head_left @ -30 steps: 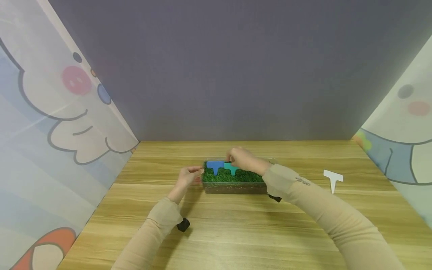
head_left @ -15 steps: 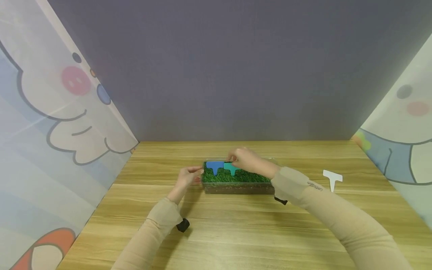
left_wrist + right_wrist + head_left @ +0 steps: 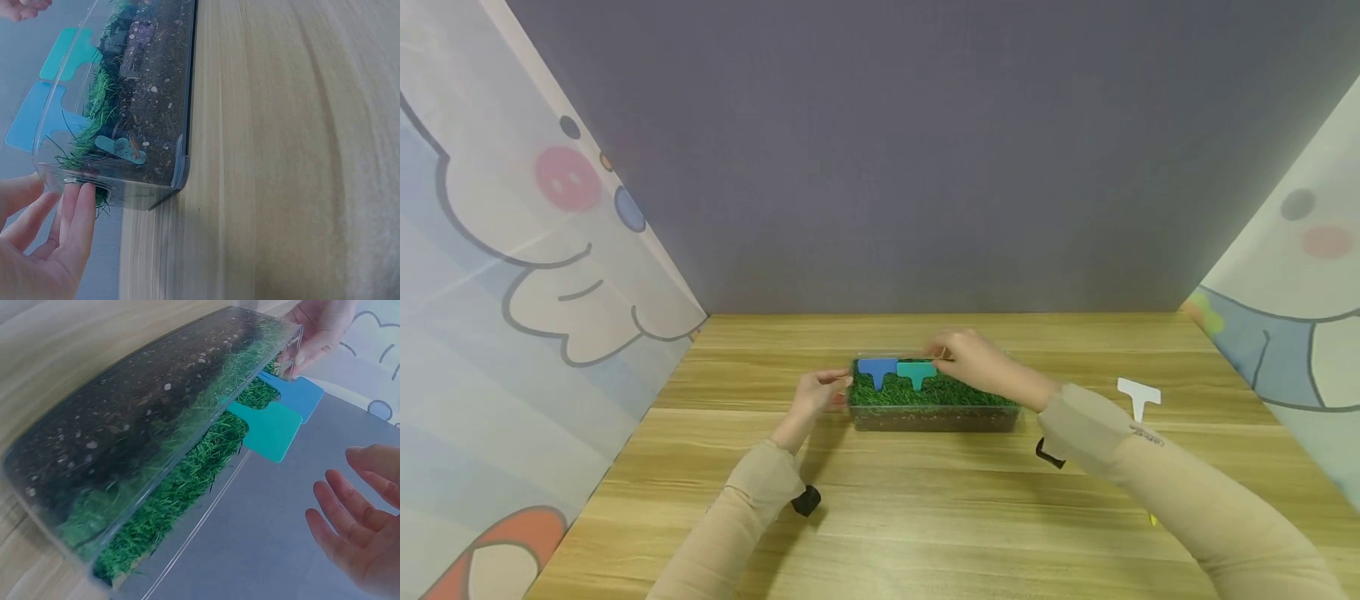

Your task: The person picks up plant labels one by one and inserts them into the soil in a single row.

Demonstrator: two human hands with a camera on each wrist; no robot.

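A gray wall (image 3: 887,167) rises behind the clear box, and cartoon-printed panels (image 3: 490,358) flank it on both sides. The wood-grain counter (image 3: 887,517) lies under the box. The clear box (image 3: 936,419) itself holds dark soil topped with green grass (image 3: 966,393). At its left end is the left hand (image 3: 811,393), its grip unclosed, nearly straight fingers touching the end wall. Over the box's far side is the right hand (image 3: 973,358), its grip apart and holding nothing (the fingers are loosely bent). Along that far side stand the blue tag (image 3: 877,367), nearer the left end, and just right of it the teal tag (image 3: 917,373). Well right of the box lies a white tag (image 3: 1139,392); nearer the person, a yellow tip (image 3: 1153,519) pokes past the right sleeve (image 3: 1210,508).
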